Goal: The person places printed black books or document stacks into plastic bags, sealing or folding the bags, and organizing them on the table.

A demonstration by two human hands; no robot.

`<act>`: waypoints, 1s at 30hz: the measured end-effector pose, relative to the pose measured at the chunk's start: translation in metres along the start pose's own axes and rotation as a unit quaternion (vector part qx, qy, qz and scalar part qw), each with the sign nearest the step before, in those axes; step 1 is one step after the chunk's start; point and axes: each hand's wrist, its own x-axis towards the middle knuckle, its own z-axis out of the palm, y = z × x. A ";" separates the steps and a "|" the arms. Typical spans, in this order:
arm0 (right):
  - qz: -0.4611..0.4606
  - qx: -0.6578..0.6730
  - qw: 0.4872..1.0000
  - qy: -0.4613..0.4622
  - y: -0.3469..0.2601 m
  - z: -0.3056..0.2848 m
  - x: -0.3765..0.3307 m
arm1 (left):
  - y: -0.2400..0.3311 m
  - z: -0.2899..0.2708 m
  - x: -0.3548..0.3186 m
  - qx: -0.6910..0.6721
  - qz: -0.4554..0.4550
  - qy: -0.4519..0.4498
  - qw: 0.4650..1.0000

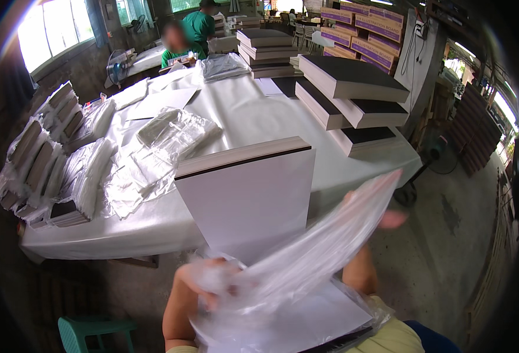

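1. Where the head view looks down past the near edge of the table: clear plastic sheet, one, slanting between both hands above the lap, motion-blurred.
2. Left hand: fingers closed on the sheet's lower end.
3. Right hand: at the sheet's upper end, partly hidden; grip cannot be told.
4. White-faced board stack: upright at the table's near edge; foot hidden.
5. White board: on the lap, plastic around it, below the sheet.
6. Dark-topped boards: piled toward the table's right edge. Plastic-wrapped stacks: along its left edge.
7. Handling, by judgement: keep the left end pinched, spread the film evenly, free clinging layers gently, and keep it off the stack's sharp corners, which could snag it.
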 end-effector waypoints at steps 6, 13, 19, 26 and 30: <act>0.188 -0.147 0.966 -0.104 0.054 -0.013 -0.001 | 0.006 0.024 -0.014 -0.218 0.246 0.224 0.917; -0.072 0.091 0.969 0.216 0.041 -0.049 -0.025 | -0.029 0.025 -0.032 0.011 -0.046 0.067 0.997; 0.079 0.174 0.958 0.212 0.022 0.011 0.026 | 0.008 0.017 -0.035 -0.159 0.230 0.463 0.841; 0.149 -0.223 0.884 0.384 -0.005 0.000 -0.001 | 0.021 0.009 -0.029 -0.043 0.114 0.334 0.935; 0.102 -0.389 0.818 0.412 -0.026 -0.027 -0.002 | 0.051 -0.007 -0.016 0.313 -0.182 0.340 0.868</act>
